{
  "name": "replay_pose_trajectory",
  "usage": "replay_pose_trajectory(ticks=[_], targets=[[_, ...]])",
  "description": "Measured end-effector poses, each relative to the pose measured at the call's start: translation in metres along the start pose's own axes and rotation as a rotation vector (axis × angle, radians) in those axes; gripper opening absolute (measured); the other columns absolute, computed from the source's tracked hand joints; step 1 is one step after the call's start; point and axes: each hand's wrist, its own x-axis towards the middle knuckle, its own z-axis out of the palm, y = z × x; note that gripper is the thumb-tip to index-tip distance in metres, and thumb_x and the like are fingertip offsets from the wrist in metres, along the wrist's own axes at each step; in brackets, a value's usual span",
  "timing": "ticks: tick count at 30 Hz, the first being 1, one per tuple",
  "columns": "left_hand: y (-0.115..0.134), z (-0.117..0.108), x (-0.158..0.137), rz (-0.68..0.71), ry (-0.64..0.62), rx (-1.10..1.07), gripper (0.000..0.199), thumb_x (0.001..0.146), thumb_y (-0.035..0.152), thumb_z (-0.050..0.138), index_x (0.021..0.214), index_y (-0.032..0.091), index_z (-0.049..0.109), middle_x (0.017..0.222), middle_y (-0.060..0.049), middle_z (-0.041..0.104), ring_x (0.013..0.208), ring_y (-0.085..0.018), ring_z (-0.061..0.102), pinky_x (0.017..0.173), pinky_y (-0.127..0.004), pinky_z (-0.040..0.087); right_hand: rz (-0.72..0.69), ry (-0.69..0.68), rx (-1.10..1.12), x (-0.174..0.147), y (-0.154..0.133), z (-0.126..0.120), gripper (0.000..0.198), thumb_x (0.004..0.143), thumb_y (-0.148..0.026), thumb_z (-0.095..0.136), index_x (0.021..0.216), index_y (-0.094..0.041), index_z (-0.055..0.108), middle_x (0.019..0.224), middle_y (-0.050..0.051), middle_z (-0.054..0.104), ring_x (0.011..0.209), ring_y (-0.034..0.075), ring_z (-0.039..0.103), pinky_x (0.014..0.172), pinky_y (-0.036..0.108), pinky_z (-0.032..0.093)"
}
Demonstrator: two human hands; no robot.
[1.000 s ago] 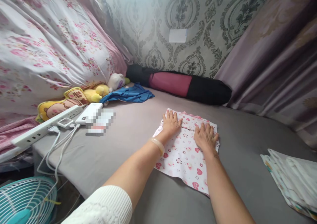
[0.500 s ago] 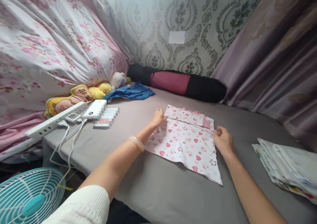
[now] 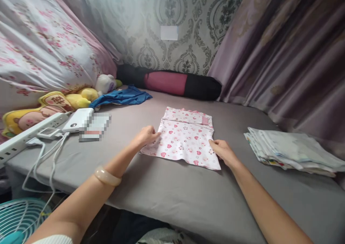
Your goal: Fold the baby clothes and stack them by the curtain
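A white cloth [image 3: 183, 138] printed with pink hearts and flowers lies spread on the grey bed sheet. Its far end is folded over into a band with a frilled edge and a small pink patch. My left hand [image 3: 148, 135], with a pale bangle on the wrist, pinches the cloth's left edge. On the opposite side, my right hand [image 3: 223, 151] grips the right edge between thumb and fingers. The near edge of the cloth is slightly wavy.
To the right sits a stack of folded cloths [image 3: 293, 148]. A power strip [image 3: 35, 132] with white cables, a white device [image 3: 78, 120] and plush toys [image 3: 54, 109] are on the left. Behind lie a blue cloth [image 3: 126, 96] and a long bolster [image 3: 167, 83]. A fan [image 3: 21, 219] stands below.
Both hands have slid from near the folded band down the cloth's sides towards me. The view has turned right, and the cloth's near edge looks straighter.
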Motion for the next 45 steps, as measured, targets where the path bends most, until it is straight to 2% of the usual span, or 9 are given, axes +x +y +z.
replay_pose_trajectory(ticks=[5, 12, 16, 19, 23, 30, 34, 38, 45], targets=[[-0.005, -0.001, -0.016, -0.038, -0.048, 0.085, 0.036, 0.074, 0.054, 0.057, 0.07, 0.019, 0.062, 0.073, -0.007, 0.067, 0.072, -0.021, 0.061, 0.055, -0.026, 0.035, -0.025, -0.001, -0.017, -0.023, 0.008, 0.001, 0.028, 0.085, -0.036, 0.052, 0.074, -0.013, 0.064, 0.053, -0.001, 0.054, 0.048, 0.01, 0.047, 0.043, 0.019, 0.028], [-0.017, -0.005, -0.026, -0.138, -0.124, -0.352, 0.053, 0.05, 0.068, 0.072, 0.063, 0.019, 0.053, 0.053, 0.003, 0.05, 0.051, -0.013, 0.045, 0.047, -0.024, 0.025, -0.021, -0.029, 0.028, -0.031, 0.019, -0.002, 0.021, 0.083, -0.033, 0.058, 0.083, -0.014, 0.066, 0.056, -0.002, 0.059, 0.046, 0.009, 0.049, 0.044, 0.018, 0.031], [-0.021, -0.009, -0.026, -0.148, -0.178, -0.414, 0.057, 0.042, 0.067, 0.077, 0.064, 0.02, 0.053, 0.053, 0.004, 0.048, 0.051, -0.012, 0.042, 0.047, -0.023, 0.024, 0.003, -0.107, 0.006, -0.028, 0.022, -0.009, 0.019, 0.08, -0.034, 0.065, 0.076, -0.016, 0.064, 0.04, -0.006, 0.048, 0.037, 0.009, 0.043, 0.039, 0.019, 0.029], [-0.02, -0.012, -0.018, -0.14, -0.175, -0.425, 0.056, 0.044, 0.065, 0.077, 0.069, 0.019, 0.057, 0.056, 0.003, 0.052, 0.054, -0.012, 0.045, 0.048, -0.022, 0.028, 0.026, -0.107, 0.053, -0.02, 0.018, -0.013, 0.02, 0.079, -0.036, 0.067, 0.077, -0.016, 0.063, 0.045, -0.004, 0.053, 0.039, 0.009, 0.046, 0.038, 0.018, 0.032], [-0.012, -0.009, 0.008, -0.158, -0.124, -0.521, 0.059, 0.053, 0.059, 0.078, 0.091, 0.017, 0.064, 0.055, 0.005, 0.049, 0.053, -0.012, 0.046, 0.052, -0.023, 0.035, 0.084, 0.019, 0.198, 0.007, 0.01, -0.008, 0.027, 0.087, -0.038, 0.058, 0.101, -0.015, 0.061, 0.06, -0.001, 0.062, 0.048, 0.012, 0.057, 0.046, 0.02, 0.044], [0.014, 0.007, 0.053, -0.245, 0.051, -0.54, 0.052, 0.068, 0.038, 0.07, 0.112, 0.014, 0.061, 0.058, 0.005, 0.049, 0.047, -0.01, 0.043, 0.048, -0.023, 0.033, 0.041, 0.292, -0.029, 0.054, -0.004, 0.011, 0.025, 0.087, -0.032, 0.055, 0.104, -0.016, 0.064, 0.087, 0.008, 0.07, 0.081, 0.019, 0.066, 0.072, 0.027, 0.049], [0.016, 0.011, 0.059, -0.177, 0.114, -0.452, 0.051, 0.07, 0.03, 0.064, 0.119, 0.017, 0.058, 0.072, -0.001, 0.058, 0.05, -0.011, 0.047, 0.047, -0.023, 0.035, -0.026, 0.265, -0.195, 0.05, -0.005, 0.01, 0.028, 0.09, -0.028, 0.05, 0.114, -0.017, 0.058, 0.106, 0.011, 0.069, 0.099, 0.023, 0.064, 0.081, 0.029, 0.046], [0.011, 0.012, 0.057, -0.099, 0.18, -0.257, 0.048, 0.069, 0.03, 0.063, 0.116, 0.02, 0.059, 0.091, -0.007, 0.066, 0.073, -0.019, 0.062, 0.061, -0.027, 0.044, -0.124, 0.255, -0.397, 0.034, -0.005, 0.008, 0.029, 0.094, -0.022, 0.043, 0.121, -0.017, 0.053, 0.116, 0.014, 0.064, 0.106, 0.025, 0.061, 0.084, 0.031, 0.044], [0.008, 0.007, 0.049, -0.091, 0.181, -0.134, 0.048, 0.071, 0.031, 0.063, 0.117, 0.016, 0.057, 0.101, -0.011, 0.067, 0.096, -0.027, 0.063, 0.076, -0.031, 0.046, -0.129, 0.229, -0.401, 0.029, -0.005, 0.004, 0.033, 0.091, -0.018, 0.045, 0.123, -0.014, 0.051, 0.116, 0.015, 0.063, 0.11, 0.024, 0.059, 0.088, 0.029, 0.042]])
